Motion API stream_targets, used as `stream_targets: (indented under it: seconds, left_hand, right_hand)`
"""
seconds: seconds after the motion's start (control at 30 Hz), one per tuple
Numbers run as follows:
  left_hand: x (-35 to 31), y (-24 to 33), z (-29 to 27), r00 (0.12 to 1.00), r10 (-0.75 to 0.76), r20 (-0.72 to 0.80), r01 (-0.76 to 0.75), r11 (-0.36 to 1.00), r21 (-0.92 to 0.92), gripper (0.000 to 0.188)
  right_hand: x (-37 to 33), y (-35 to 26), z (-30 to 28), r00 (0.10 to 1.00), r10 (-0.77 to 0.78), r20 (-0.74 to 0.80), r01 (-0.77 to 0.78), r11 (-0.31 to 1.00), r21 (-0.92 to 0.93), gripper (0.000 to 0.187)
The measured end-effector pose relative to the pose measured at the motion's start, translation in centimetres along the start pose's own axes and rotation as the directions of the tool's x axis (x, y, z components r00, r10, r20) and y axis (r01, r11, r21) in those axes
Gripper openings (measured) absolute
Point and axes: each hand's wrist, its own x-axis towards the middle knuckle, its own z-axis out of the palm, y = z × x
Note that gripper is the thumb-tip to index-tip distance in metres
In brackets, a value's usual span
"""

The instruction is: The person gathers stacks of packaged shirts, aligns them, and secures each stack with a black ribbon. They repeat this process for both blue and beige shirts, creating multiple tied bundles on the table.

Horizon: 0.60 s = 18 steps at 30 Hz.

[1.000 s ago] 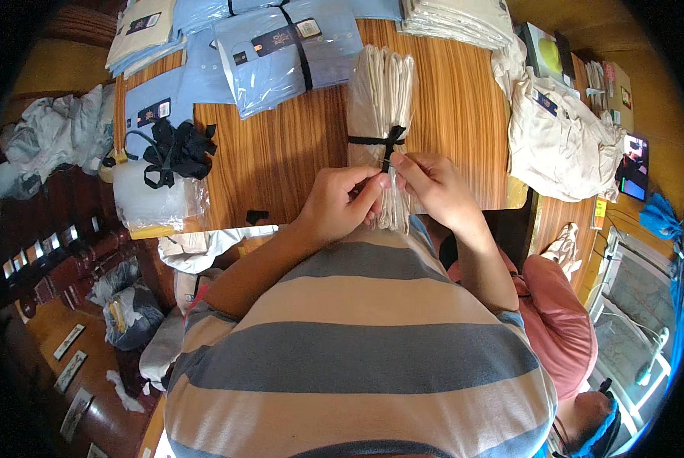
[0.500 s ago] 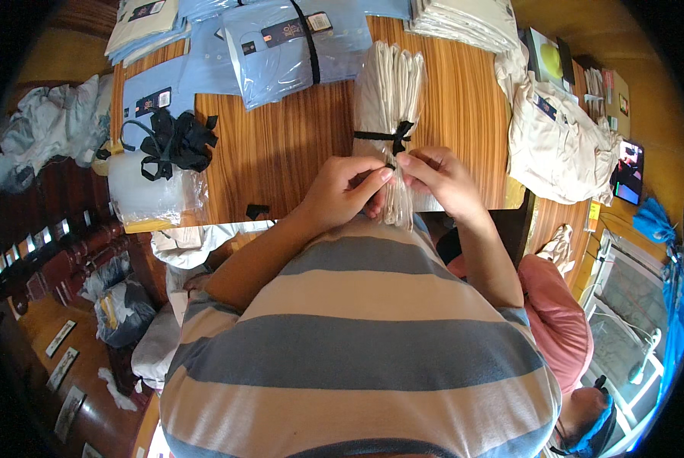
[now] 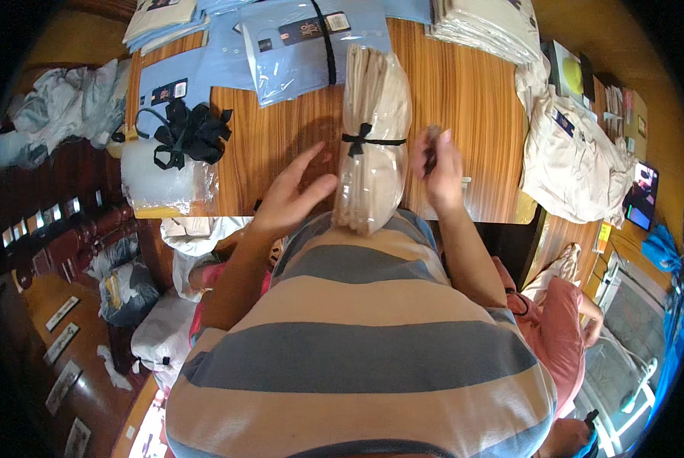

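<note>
A bundle of folded beige garments in clear plastic bags (image 3: 372,183) lies upright before me at the near edge of the table, its lower end against my striped shirt. A black ribbon (image 3: 384,142) is tied round its middle, with the knot towards the left. Left of the bundle, my left hand (image 3: 300,187) is open, thumb and fingers spread, close to the plastic. To the right, my right hand (image 3: 441,168) hovers apart from the bundle, slightly blurred, thumb and fingers parted around a dark gap. I see nothing held in it.
Loose black ribbons (image 3: 189,130) sit on clear plastic bags (image 3: 166,179) at the table's left. Bagged blue shirts (image 3: 296,69) lie at the back, beige garments (image 3: 571,153) at the right. A phone (image 3: 642,195) stands beyond them. A person in pink (image 3: 552,324) is at lower right.
Both hands have let go of the black ribbon and moved apart. The bundle has turned over, its knot now left of centre and its wider side up. The view has shifted slightly.
</note>
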Motion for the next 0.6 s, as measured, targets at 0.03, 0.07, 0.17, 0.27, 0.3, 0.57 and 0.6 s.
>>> stream_targets:
  seconds: [0.03, 0.07, 0.17, 0.27, 0.3, 0.57, 0.6]
  left_hand:
    - [0.3, -1.2, 0.8, 0.996, 0.077, -0.035, -0.074, 0.995, 0.059, 0.084]
    - [0.6, -1.7, 1.3, 0.987, 0.153, -0.049, -0.146, 0.981, 0.127, 0.087]
    - [0.0, 2.2, 2.3, 0.999, -0.036, -0.030, 0.039, 0.994, 0.099, 0.074]
    - [0.7, -0.1, 1.6, 0.977, 0.107, -0.183, -0.071, 0.979, 0.193, 0.067]
    - [1.1, -1.1, 0.9, 0.969, 0.135, -0.208, -0.090, 0.974, 0.210, 0.067]
    - [7.1, -2.5, -3.0, 0.979, 0.139, 0.152, -0.184, 0.919, 0.348, 0.041]
    - [8.3, -2.1, -3.6, 0.968, 0.157, 0.196, -0.227, 0.881, 0.414, 0.042]
  right_hand:
    - [1.8, 1.0, -1.2, 0.989, -0.087, -0.117, 0.080, 0.995, -0.064, 0.041]
    - [3.9, 3.0, -4.2, 0.962, -0.220, -0.161, 0.169, 0.945, -0.281, 0.041]
    - [7.5, 7.0, -11.8, 0.875, -0.447, -0.184, -0.009, 0.365, -0.931, 0.049]
    - [8.0, 6.0, -11.9, 0.918, -0.379, -0.113, -0.067, 0.132, -0.989, 0.050]
    - [7.5, 4.9, -10.8, 0.916, -0.401, -0.027, -0.065, -0.081, -0.995, 0.051]
    - [11.2, -3.1, -1.2, 0.960, -0.053, 0.275, 0.261, 0.524, -0.811, 0.067]
    - [11.3, -3.8, -0.7, 0.963, 0.109, 0.247, 0.180, 0.422, -0.889, 0.070]
